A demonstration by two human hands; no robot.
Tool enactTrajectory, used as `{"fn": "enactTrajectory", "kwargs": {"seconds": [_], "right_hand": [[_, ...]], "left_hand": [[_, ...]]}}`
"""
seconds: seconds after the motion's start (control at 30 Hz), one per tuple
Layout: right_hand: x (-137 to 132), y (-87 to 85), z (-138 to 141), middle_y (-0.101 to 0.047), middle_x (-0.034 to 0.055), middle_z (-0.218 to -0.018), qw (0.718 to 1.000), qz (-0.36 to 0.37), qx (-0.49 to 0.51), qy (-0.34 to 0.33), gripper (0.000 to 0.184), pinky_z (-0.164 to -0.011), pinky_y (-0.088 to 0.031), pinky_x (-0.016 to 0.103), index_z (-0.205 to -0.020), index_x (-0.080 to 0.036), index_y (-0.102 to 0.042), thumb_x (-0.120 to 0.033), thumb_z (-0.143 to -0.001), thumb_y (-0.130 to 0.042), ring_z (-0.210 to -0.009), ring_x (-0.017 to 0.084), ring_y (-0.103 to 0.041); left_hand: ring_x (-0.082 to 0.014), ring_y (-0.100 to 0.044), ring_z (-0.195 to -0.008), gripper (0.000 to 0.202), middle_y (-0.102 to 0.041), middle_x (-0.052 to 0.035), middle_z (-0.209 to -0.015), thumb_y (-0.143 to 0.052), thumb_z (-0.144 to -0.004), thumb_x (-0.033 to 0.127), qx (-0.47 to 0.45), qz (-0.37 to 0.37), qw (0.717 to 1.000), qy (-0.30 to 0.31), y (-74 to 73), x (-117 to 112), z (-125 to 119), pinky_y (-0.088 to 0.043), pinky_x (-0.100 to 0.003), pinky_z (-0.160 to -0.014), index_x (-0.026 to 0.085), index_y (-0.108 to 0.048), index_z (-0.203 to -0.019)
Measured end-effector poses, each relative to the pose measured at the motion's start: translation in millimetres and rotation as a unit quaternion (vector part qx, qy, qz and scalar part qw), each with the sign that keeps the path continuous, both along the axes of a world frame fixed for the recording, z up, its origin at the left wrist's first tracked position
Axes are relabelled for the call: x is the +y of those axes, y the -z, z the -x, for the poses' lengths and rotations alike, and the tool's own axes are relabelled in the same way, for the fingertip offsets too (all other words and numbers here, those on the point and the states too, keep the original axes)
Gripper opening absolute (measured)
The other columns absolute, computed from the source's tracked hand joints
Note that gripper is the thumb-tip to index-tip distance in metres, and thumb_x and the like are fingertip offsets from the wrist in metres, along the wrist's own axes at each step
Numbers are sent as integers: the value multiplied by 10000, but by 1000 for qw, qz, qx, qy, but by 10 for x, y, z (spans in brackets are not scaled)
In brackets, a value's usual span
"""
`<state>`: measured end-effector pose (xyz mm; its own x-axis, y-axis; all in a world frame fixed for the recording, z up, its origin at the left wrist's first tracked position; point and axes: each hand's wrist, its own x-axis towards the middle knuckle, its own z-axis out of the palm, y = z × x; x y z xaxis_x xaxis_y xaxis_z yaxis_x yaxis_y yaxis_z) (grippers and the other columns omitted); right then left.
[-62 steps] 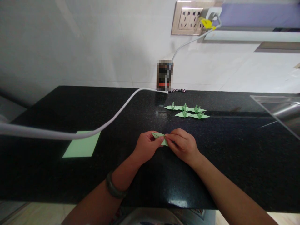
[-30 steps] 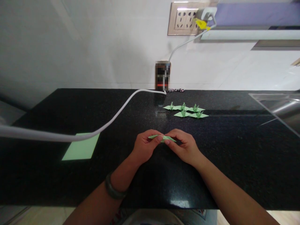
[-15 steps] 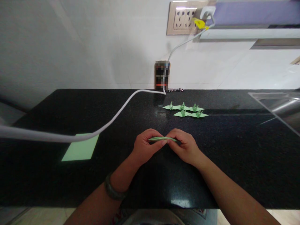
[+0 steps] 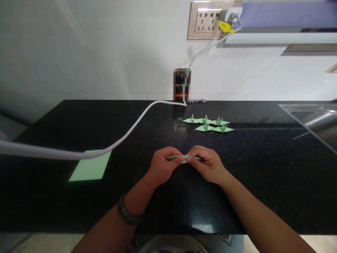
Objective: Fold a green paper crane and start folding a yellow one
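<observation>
Both hands meet near the middle of the black counter and pinch one piece of folded green paper [image 4: 185, 161] between them. My left hand [image 4: 165, 163] grips its left half between thumb and fingers. On the other side, my right hand [image 4: 207, 163] pinches the right half, the two thumbs almost touching. Most of the folded paper is covered by fingers; its thin edges and a small tip below the thumbs show. Beyond the hands, several green paper cranes [image 4: 205, 127] stand in two rows with wings spread.
Green square paper [image 4: 91, 167] lies at left, partly crossed by a white cable [image 4: 131, 128]. The cable runs to a pixelated dark device [image 4: 181, 84] against the wall. A metal sink [image 4: 316, 117] is at right. The counter [image 4: 158, 218] ends at its front edge near my body.
A small tip of the folded green paper now shows below the thumbs. The thumbs have shifted slightly apart, and both hands stay in nearly the same place.
</observation>
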<state>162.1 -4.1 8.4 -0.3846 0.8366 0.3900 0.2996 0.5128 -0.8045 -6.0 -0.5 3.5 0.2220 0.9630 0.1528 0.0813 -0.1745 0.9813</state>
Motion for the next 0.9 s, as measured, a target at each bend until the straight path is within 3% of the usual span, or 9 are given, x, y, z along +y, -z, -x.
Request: {"fn": "enactTrajectory", "kwargs": {"seconds": [0.33, 0.5, 0.73, 0.9], "right_hand": [[6, -2, -19, -537, 21, -687, 999, 44, -15, -3, 176, -595, -413, 242, -747, -156, -563, -212, -840, -424, -629, 109, -497], [34, 16, -44, -528, 15, -663, 999, 28, -35, 14, 177, -584, -404, 239, -720, -161, -546, -219, -836, -426, -617, 110, -490], [40, 25, -36, -563, 21, -672, 999, 5, -48, 16, 149, -590, -416, 247, -738, -165, -582, -224, -811, -467, -623, 115, -513], [54, 116, -18, -546, 12, -676, 995, 70, 5, 66, 109, -548, -419, 236, -788, -172, -566, -262, -793, -504, -598, 109, -502]], "left_hand": [[-121, -525, -638, 158, -612, -20, -662, -589, -694, 279, -61, 93, 994, 20, -27, -4, -8, -405, -234, -628, 140, -652, -651], [-116, -530, -590, 290, -617, -26, -637, -495, -757, 371, -89, 165, 981, 40, 11, 9, -21, -402, -234, -593, 133, -658, -735], [-129, -537, -626, 205, -625, -27, -674, -601, -671, 338, 15, 90, 996, 10, 45, 19, -11, -413, -233, -604, 142, -649, -705], [-109, -534, -605, 195, -605, -13, -660, -598, -675, 330, -28, 127, 991, -10, 76, 36, -11, -423, -223, -587, 138, -619, -700]]}}
